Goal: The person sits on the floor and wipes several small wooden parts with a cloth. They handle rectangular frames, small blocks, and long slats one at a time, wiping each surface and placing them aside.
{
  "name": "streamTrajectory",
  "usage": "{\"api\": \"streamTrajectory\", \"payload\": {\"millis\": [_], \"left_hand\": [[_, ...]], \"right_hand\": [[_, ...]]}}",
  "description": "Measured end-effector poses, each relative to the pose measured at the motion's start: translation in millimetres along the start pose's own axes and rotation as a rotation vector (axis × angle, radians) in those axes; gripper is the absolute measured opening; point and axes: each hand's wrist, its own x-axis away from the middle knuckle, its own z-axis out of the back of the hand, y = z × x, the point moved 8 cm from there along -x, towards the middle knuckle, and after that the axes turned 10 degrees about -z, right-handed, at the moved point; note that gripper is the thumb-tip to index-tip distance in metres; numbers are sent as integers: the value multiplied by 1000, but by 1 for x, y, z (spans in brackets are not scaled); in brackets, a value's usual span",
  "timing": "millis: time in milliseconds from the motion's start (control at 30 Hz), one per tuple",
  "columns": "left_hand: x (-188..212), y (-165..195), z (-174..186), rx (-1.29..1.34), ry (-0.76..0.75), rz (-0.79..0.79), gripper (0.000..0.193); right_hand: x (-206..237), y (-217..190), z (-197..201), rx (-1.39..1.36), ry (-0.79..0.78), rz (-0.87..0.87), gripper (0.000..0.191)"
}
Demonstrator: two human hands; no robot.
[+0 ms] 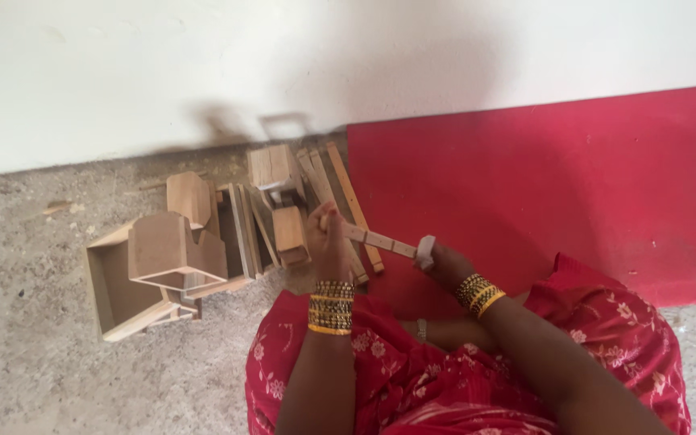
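Gripping slim wooden strip [376, 240], left hand [328, 242] clenched on one end, right hand [445, 262] on other, pale block pieces [179, 242] beside.

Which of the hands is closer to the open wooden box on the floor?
Left. The left hand grips one end of the wooden stick, beside the wood pile near the open wooden box. The right hand holds the far end.

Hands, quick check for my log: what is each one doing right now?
Left hand: closed around one end of the thin wooden strip.
Right hand: closed on a small pale block at the strip's other end.
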Motion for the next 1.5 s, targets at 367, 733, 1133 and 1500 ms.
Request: {"api": "streamTrajectory", "payload": {"millis": [367,733,1133,1500], "left_hand": [[16,2,-28,686,-204,102,37],[10,21,-20,359,-110,131,67],[11,-27,16,269,197,52,30],[39,10,-45,728,-574,189,40]], "right_hand": [[5,17,-5,-724,73,-570,63],[1,-128,19,-386,172,68,41],[-26,4,25,-355,43,-201,32],[0,-101,14,-180,-81,197,24]]}}
